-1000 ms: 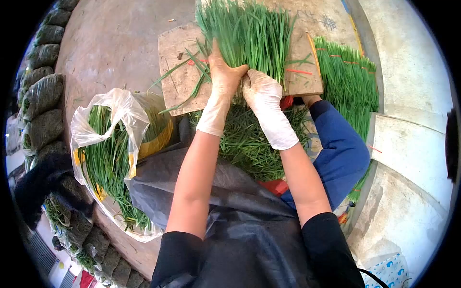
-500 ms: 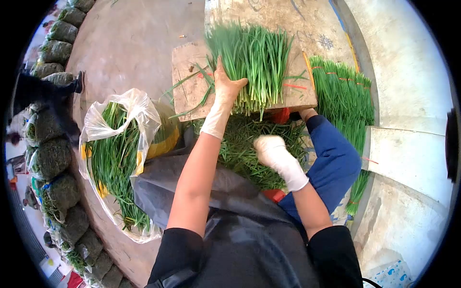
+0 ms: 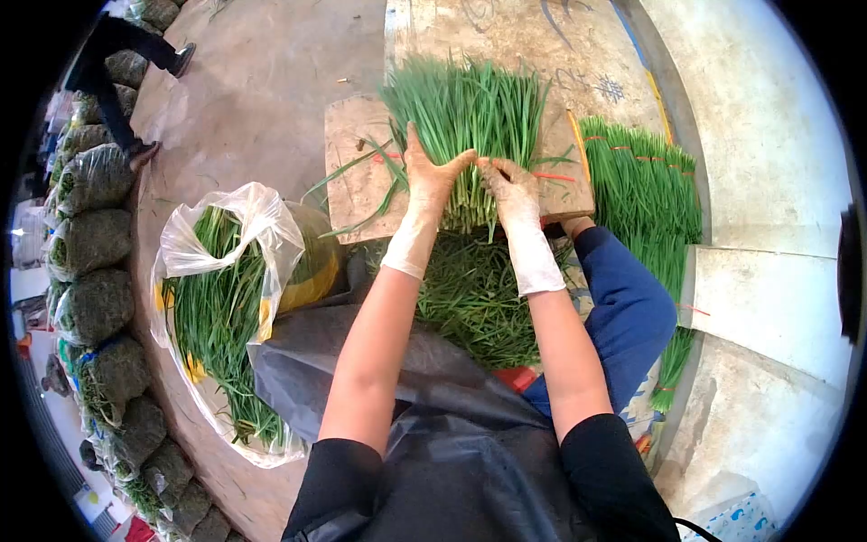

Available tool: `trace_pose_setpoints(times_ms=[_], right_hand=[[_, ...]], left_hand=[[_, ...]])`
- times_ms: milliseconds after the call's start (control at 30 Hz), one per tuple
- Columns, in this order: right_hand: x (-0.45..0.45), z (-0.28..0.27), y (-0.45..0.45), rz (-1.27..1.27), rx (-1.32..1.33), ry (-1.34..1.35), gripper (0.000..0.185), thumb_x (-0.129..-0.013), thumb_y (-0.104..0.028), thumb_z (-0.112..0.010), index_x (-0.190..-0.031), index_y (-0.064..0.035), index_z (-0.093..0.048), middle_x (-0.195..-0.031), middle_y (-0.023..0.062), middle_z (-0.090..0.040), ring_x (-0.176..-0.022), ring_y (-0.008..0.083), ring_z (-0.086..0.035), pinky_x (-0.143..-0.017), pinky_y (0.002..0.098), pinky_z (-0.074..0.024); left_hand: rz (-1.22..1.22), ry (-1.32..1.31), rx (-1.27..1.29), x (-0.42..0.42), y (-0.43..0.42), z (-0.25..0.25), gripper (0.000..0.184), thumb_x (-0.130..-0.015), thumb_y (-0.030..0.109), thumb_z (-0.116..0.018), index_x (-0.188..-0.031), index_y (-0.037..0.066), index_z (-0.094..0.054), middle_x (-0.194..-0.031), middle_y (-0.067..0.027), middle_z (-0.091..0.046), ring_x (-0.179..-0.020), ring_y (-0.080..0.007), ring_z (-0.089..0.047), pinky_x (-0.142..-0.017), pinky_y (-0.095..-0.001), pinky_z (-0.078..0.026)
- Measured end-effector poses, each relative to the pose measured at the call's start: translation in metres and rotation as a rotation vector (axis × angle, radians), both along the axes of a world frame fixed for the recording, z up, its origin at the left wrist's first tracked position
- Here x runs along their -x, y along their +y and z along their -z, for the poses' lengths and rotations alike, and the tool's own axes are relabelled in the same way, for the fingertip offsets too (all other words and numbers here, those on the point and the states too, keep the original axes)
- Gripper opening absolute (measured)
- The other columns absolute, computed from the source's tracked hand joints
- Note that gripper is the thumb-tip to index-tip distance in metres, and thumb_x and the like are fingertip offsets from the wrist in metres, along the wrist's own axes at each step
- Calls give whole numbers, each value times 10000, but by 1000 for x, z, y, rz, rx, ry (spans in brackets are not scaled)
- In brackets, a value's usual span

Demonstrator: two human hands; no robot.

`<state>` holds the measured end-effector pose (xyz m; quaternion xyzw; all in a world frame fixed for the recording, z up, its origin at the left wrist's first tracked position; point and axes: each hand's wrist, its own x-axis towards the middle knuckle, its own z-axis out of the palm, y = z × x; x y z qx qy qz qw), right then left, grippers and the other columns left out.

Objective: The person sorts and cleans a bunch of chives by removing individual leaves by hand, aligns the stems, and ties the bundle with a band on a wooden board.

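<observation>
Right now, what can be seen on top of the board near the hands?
A bunch of green stalks, some loose leaves and red strips. Anything beneath the bunch is covered and cannot be seen.

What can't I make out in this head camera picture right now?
All in the head view:
- Left hand: its far side is hidden by the green bundle.
- Right hand: whether it pinches a stalk is too small to tell.
- Walking person: upper body cut off by the round dark edge.
- Blue-and-white patterned item: cut off by the bottom edge.
</observation>
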<state>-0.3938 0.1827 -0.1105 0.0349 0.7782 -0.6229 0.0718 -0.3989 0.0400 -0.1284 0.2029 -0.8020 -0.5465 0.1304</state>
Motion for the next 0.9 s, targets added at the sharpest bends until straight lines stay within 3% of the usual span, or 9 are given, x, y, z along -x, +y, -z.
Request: trace_pose_setpoints(times_ms=[67, 233, 433, 500, 533, 700, 733, 800, 900], right_hand=[[-9, 2, 1, 55, 258, -85, 224, -880, -233, -683, -1017, -58, -708, -845, 39, -689, -717, 102, -625, -663, 251, -490], [-31, -36, 17, -43, 312, -91, 192, -902, -184, -649, -1005, -32, -705, -870, 35, -695, -747, 102, -634, -673, 240, -492], [-107, -58, 51, -577, 353, -335, 226, -916, -208, -630, -1017, -19, -703, -883, 26, -693, -752, 84, -622, -684, 226, -499], [-119, -37, 51, -406, 145, -260, 253, -917, -273, -633, -987, -39, -700, -879, 21, -691, -787, 90, -636, -674, 226, -495], [-119, -38, 54, -319, 259, -272, 256, -920, -292, -628, -987, -54, -691, -885, 23, -691, -803, 102, -643, -675, 236, -499], [-107, -100, 54, -216, 430, -111, 254, -938, -312, -598, -1016, -75, -651, -929, 46, -689, -867, 149, -668, -719, 272, -534], [-109, -106, 54, -253, 433, -57, 249, -950, -292, -581, -1017, -61, -647, -933, 48, -687, -861, 150, -669, -720, 275, -538], [-121, -113, 53, -281, 463, -30, 249, -953, -287, -578, -1018, -57, -648, -928, 51, -687, -858, 150, -668, -720, 279, -539], [-148, -112, 52, -379, 493, -51, 259, -963, -271, -562, -1016, -33, -650, -884, 61, -685, -813, 135, -655, -712, 278, -533]], left_hand=[[-4, -16, 105, 0, 9, -1, 1266, -577, 381, -896, -1503, 42, -102, -1385, -284, -345, -1281, -400, -382, -1053, -442, -365], [18, -139, 252, 1, 13, -4, 1272, -565, 313, -903, -1507, 63, -85, -1316, -268, -388, -1190, -406, -438, -1012, -452, -391], [34, -199, 267, 1, 14, -10, 1177, -649, 293, -855, -1515, 113, -79, -1347, -263, -376, -1247, -406, -398, -1061, -449, -347], [67, -198, 278, -2, 8, -14, 1096, -695, 324, -813, -1513, 106, -117, -1382, -280, -355, -1261, -416, -390, -1063, -452, -343], [62, -183, 279, -3, 6, -18, 1096, -695, 324, -813, -1513, 106, -117, -1382, -280, -355, -1261, -416, -390, -1063, -452, -343], [-8, -95, 658, -58, 3, -46, 831, -779, 371, -732, -1442, 63, -336, -1421, -310, -336, -1291, -440, -362, -1048, -503, -334], [-42, 23, 638, -79, 5, -51, 629, -811, 375, -697, -1292, 8, -525, -1316, -309, -478, -1205, -425, -476, -966, -504, -407], [200, -330, 192, -115, 9, -95, 546, -879, 469, -600, -1036, -49, -664, -866, -190, -684, -797, -314, -667, -752, -422, -522], [458, -568, -914, -161, 14, -104, 536, -904, 502, -566, -1056, -3, -659, -852, -69, -676, -775, -223, -662, -740, -319, -527]])
